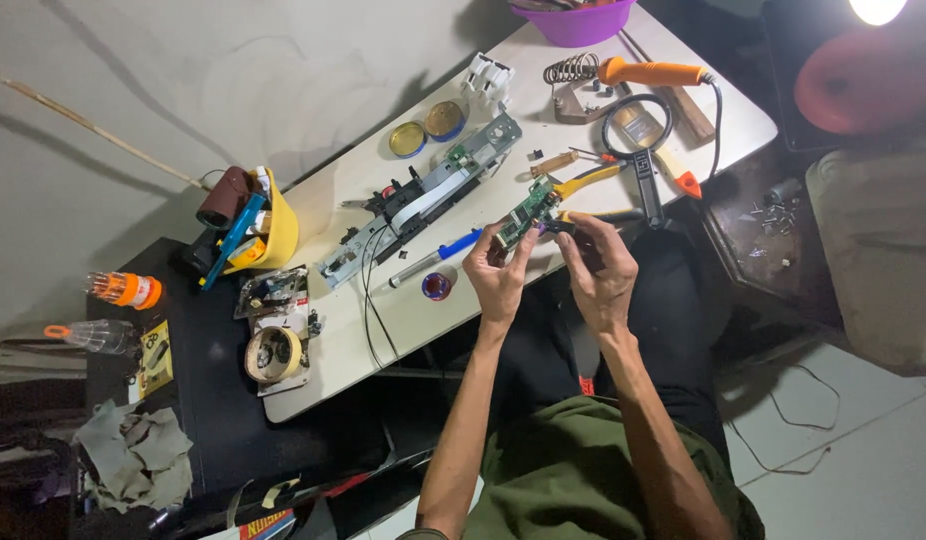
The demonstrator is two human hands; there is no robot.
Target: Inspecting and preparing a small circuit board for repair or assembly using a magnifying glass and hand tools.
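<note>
My left hand point(496, 275) pinches one end of a small green circuit board point(528, 212) and holds it up over the front edge of the white table point(333, 350). At the board's other end, my right hand point(598, 265) grips something small and dark against it; what it is I cannot tell. Yellow-handled pliers point(583, 180) lie just behind the board. A dismantled printer carriage assembly point(423, 195) of metal and black plastic stretches across the table to the left of my hands.
A blue-handled screwdriver point(438, 258) and a small solder spool point(437, 286) lie near my left hand. A magnifying glass point(643, 150), an orange soldering iron point(653, 72), two flux tins point(426, 128), a purple bowl point(575, 20), a yellow container point(273, 232) and a tape roll point(273, 353) stand around.
</note>
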